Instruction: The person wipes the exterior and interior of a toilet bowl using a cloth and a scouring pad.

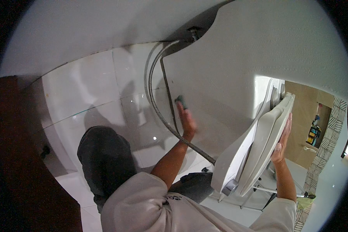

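Observation:
The white side of a toilet [211,95] fills the middle. My left hand [188,123], slightly blurred, is low beside it, with a small dark green scrubbing pad [181,101] at its fingertips. The pad lies near the foot of the toilet; whether it touches the surface cannot be told. My right hand [282,142] rests flat against the outside of the closed toilet lid [269,145], its fingers extended. Under the seat, a bidet attachment with a silver knob [230,187] sticks out, and a braided metal hose [156,110] curves from it past my left forearm.
A water valve [194,33] sits behind the toilet. White glossy tiles [84,90] cover the floor. At the right, a wall niche [316,127] holds several small items above a metal rack [264,190]. A dark brown panel [32,174] stands at the left.

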